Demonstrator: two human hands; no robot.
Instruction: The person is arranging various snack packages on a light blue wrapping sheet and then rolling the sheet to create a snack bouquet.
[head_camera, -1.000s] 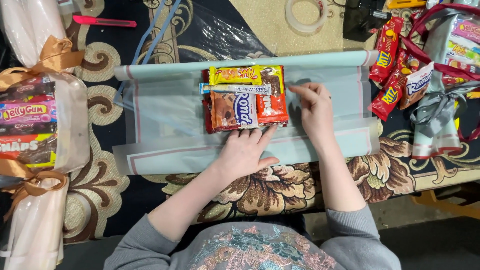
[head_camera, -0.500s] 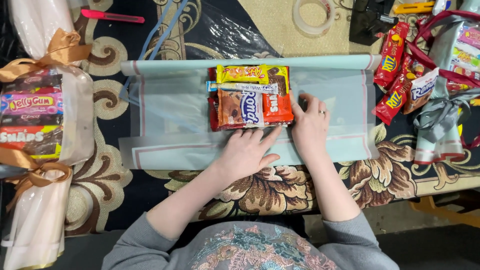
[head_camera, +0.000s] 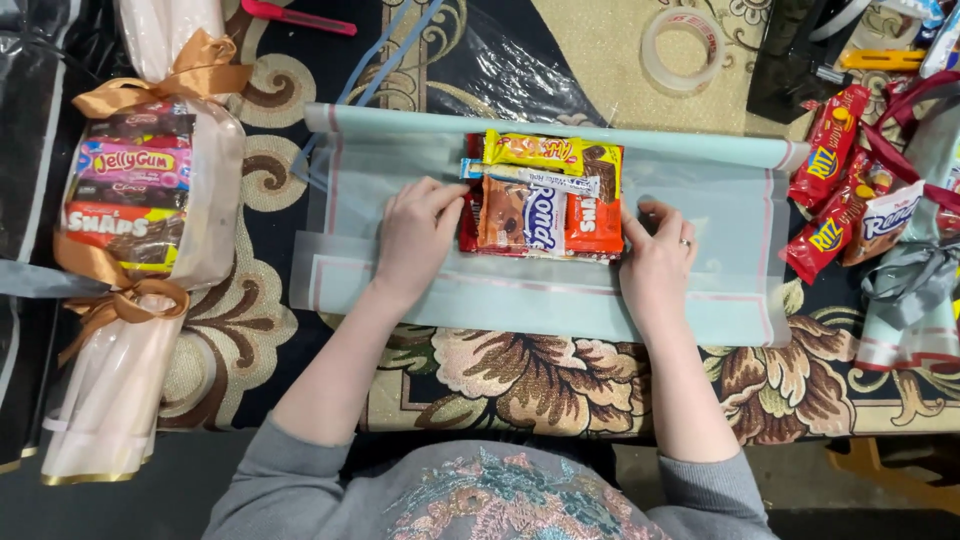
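A stack of snack packets (head_camera: 545, 195), yellow on top with brown and orange ones below, lies on a pale blue translucent wrapping sheet (head_camera: 730, 240) spread over a patterned cloth. My left hand (head_camera: 415, 235) rests flat on the sheet with its fingertips against the stack's left edge. On the other side, my right hand (head_camera: 657, 258) lies on the sheet and touches the stack's right edge. Neither hand grips anything. The far end of the sheet is still rolled up (head_camera: 700, 147).
A finished bundle of snacks (head_camera: 135, 190) in clear wrap with tan ribbons lies at the left. Red snack packets (head_camera: 830, 170) and another wrapped bundle (head_camera: 915, 260) crowd the right. A tape roll (head_camera: 686, 48) and a pink cutter (head_camera: 295, 15) lie beyond.
My left hand moved from below the stack to its left edge. My right hand shifted from the stack's upper right to its right edge. The view has drifted.
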